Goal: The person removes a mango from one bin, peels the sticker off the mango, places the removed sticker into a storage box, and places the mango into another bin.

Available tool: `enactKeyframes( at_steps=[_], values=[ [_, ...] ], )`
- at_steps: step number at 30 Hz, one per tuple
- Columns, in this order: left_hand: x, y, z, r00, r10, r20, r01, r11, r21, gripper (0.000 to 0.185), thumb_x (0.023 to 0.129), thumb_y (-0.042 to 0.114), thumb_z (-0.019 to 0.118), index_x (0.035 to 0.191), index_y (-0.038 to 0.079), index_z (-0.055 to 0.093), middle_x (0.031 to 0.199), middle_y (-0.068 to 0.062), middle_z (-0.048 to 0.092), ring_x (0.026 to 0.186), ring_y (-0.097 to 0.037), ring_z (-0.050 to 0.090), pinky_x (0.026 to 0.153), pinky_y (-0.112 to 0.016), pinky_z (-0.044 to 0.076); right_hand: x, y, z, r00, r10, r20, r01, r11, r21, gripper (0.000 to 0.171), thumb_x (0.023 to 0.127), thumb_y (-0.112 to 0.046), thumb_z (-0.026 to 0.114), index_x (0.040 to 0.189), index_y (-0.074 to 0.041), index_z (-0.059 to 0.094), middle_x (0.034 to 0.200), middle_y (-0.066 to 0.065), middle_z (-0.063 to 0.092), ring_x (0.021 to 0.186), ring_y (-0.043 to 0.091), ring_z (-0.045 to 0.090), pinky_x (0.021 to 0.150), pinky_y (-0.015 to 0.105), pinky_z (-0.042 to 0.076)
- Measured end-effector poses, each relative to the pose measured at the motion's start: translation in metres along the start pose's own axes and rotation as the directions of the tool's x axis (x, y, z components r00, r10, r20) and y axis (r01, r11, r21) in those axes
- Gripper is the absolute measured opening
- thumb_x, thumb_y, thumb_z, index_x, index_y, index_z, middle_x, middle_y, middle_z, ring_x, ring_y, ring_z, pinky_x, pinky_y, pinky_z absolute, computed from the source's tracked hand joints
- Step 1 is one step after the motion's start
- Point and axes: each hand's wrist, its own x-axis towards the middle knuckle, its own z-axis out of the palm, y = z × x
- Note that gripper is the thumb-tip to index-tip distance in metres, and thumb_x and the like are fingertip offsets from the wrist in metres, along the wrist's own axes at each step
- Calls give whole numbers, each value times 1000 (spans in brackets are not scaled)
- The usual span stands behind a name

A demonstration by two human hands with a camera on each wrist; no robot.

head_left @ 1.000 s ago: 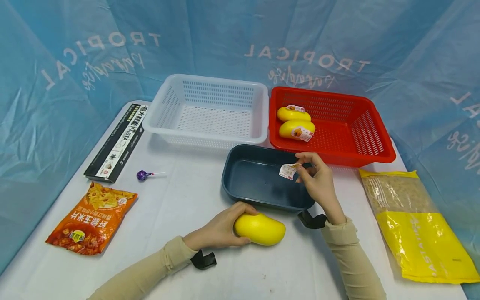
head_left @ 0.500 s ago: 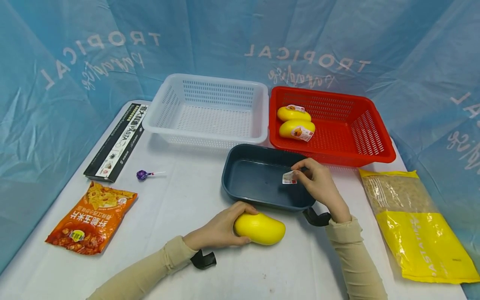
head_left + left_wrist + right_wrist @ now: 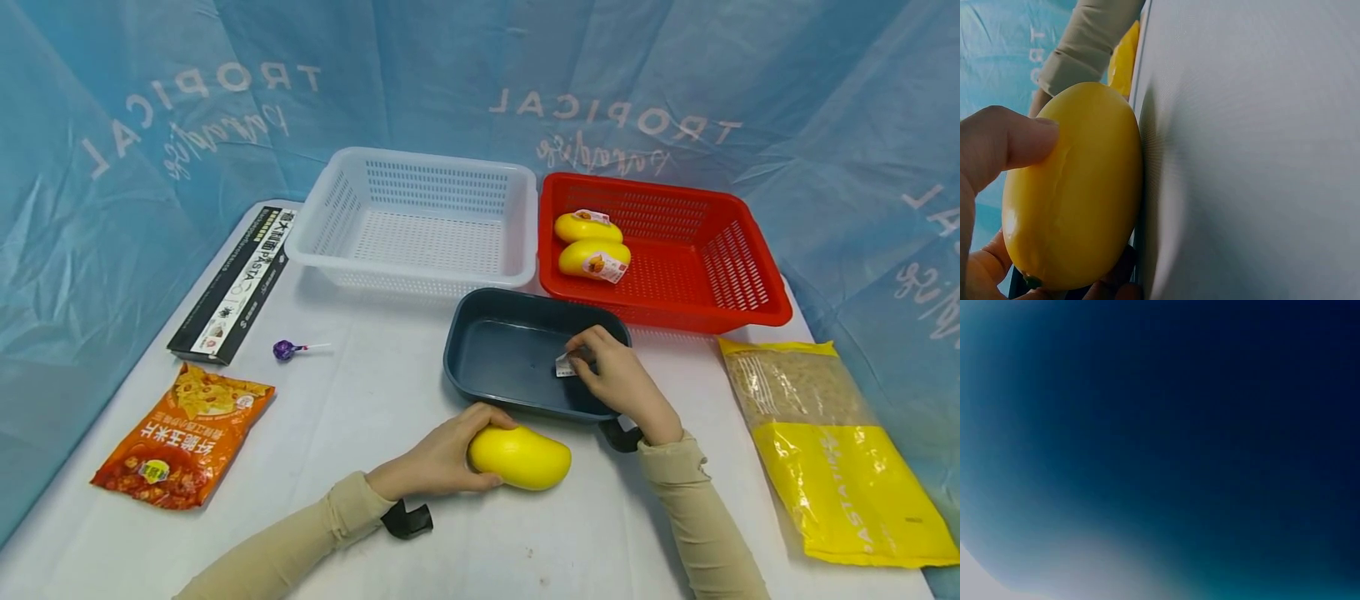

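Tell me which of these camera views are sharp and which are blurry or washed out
Head view: evenly lit and sharp, with the small white sticker pinched by the right hand over the dark blue plastic tray easy to make out. Left wrist view: the smooth yellow mango-shaped fruit held by the left hand is fairly clear, the white table soft. Right wrist view: a featureless dark blue blur.

glossy yellow mango [image 3: 520, 457], matt plastic tray [image 3: 487, 354]

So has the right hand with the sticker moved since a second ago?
Yes. The right hand, pinching the sticker, has dropped lower and leftward into the dark blue tray, away from the red basket rim.
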Motion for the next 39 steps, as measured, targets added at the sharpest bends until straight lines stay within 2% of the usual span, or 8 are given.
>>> enactKeyframes(
  at_steps=[4,9,16,24,27,32,35,39],
  values=[
    [0,0,0,1000,-3,4,3,1000,1,60,76,20,80,128,15,51,130,2,53,119,-14,53,105,-35,44,0,-1,3,999,-20,42,24,995,-101,23,88,-5,62,111,-5,59,110,11,59,70,18,63,72,36,58],
    [0,-1,0,1000,-11,9,11,1000,-9,60,76,20,80,129,16,50,130,2,53,119,-14,52,105,-35,45,0,-3,4,995,-13,96,31,981,-190,28,87,-5,62,115,-5,58,112,12,60,49,10,44,62,30,55],
    [0,-1,0,1000,-10,4,10,1000,-14,60,76,19,80,128,16,50,130,2,53,119,-14,52,105,-35,44,0,-4,4,995,-29,92,48,978,-203,33,87,-4,64,120,-6,57,119,12,59,48,9,42,58,27,52],
    [1,-1,0,1000,-14,9,14,1000,-16,60,76,19,80,129,16,50,130,2,52,120,-14,52,105,-35,44,0,-2,4,997,-41,66,54,975,-214,55,87,-6,63,139,-7,47,142,16,48,46,10,40,49,23,43],
    [1,-1,0,1000,-8,7,8,1000,-9,60,76,20,80,129,16,50,130,2,52,119,-14,52,105,-35,44,0,0,4,999,-29,47,37,982,-187,59,87,-9,65,142,-10,45,147,16,42,53,14,49,51,25,44],
    [1,0,1,1000,-2,11,2,1000,-2,60,77,20,80,129,17,50,130,2,52,119,-14,52,104,-35,45,-2,0,3,1000,-13,18,14,995,-94,60,88,-11,65,144,-11,42,151,15,37,83,25,66,63,34,55],
    [1,1,0,1000,-5,15,5,1000,0,61,77,21,80,130,17,50,130,2,52,119,-14,52,104,-35,45,-5,-2,2,1000,-22,0,22,999,-45,60,89,-11,65,144,-13,42,151,14,36,100,28,64,78,42,57],
    [0,2,-2,999,-24,28,24,1000,6,61,77,22,80,131,18,50,131,3,52,118,-13,52,104,-35,45,-11,-9,-1,998,-58,-39,59,998,15,60,89,-10,65,144,-14,42,151,10,37,121,30,54,95,50,51]
  ],
)
